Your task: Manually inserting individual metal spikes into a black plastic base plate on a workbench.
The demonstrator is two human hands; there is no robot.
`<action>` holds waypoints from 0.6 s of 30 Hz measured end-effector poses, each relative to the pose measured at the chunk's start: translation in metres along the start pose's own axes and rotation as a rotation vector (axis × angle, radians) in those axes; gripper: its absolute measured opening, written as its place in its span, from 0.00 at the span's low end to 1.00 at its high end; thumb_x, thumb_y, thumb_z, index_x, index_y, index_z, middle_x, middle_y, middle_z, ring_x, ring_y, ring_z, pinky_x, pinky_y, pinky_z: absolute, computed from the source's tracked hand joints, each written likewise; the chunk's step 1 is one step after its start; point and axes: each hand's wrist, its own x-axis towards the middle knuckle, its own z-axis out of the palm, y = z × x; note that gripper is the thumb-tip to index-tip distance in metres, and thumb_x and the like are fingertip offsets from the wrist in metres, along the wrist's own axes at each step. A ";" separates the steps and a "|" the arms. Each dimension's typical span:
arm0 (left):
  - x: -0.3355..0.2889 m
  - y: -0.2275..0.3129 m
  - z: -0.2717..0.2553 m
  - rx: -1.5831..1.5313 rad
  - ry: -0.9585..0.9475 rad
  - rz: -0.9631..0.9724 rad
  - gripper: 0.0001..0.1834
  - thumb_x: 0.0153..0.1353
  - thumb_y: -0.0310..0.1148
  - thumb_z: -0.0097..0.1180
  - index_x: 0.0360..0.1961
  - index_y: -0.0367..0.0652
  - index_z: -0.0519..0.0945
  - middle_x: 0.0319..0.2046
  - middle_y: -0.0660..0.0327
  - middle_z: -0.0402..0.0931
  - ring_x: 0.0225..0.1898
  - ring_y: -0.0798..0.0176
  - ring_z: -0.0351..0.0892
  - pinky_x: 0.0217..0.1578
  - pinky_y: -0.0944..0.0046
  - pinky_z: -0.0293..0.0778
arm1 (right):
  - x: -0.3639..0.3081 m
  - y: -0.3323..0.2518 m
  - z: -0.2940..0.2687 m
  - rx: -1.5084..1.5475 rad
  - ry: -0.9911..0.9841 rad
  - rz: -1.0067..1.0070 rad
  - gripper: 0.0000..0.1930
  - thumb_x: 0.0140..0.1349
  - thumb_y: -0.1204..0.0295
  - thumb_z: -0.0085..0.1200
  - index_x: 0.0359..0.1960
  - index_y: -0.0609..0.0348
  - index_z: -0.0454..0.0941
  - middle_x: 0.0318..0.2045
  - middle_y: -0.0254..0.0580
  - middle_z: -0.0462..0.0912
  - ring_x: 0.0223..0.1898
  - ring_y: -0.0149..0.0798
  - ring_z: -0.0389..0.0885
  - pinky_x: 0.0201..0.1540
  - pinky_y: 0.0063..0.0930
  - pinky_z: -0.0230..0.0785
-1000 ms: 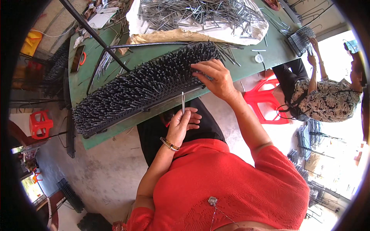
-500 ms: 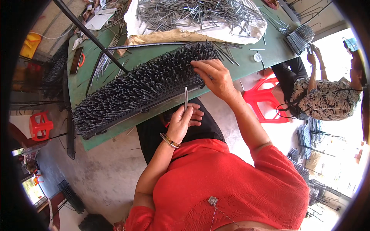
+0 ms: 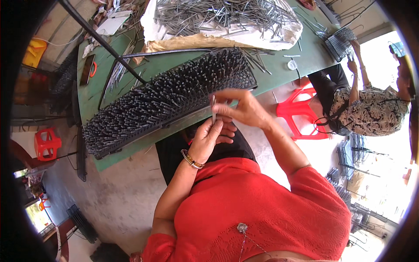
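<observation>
My left hand (image 3: pixel 207 136) is closed around a small bunch of thin grey metal strips (image 3: pixel 214 116), which stand upright above the thumb. My right hand (image 3: pixel 246 108) comes in from the right, its thumb and forefinger pinched about the top of that bunch; the fingertips are slightly blurred. Just beyond both hands, a long black mesh rack (image 3: pixel 247 80) lies slantwise over the table's near edge. Dark, bristle-like strips (image 3: pixel 161 98) stand densely over most of it, while bare mesh shows at its right end.
A pile of loose metal strips (image 3: pixel 227 17) lies on white sheeting across the green table (image 3: pixel 279 65). A black bar (image 3: pixel 96 37) slants over the left side, near a phone (image 3: pixel 87 70). At right, a co-worker (image 3: pixel 371 109) handles another rack (image 3: pixel 339 46) beside a red stool (image 3: pixel 297 109).
My right hand has moved from the rack's right end down and left to the strips in my left hand. The rack's bare right end now shows. My left hand has hardly moved.
</observation>
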 end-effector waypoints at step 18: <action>0.005 -0.012 0.007 0.255 0.001 -0.085 0.17 0.68 0.35 0.48 0.54 0.38 0.70 0.42 0.58 0.77 0.40 0.67 0.77 0.39 0.68 0.77 | 0.024 0.022 -0.046 -0.179 0.304 -0.045 0.12 0.58 0.75 0.59 0.43 0.61 0.79 0.30 0.38 0.82 0.33 0.28 0.79 0.39 0.24 0.70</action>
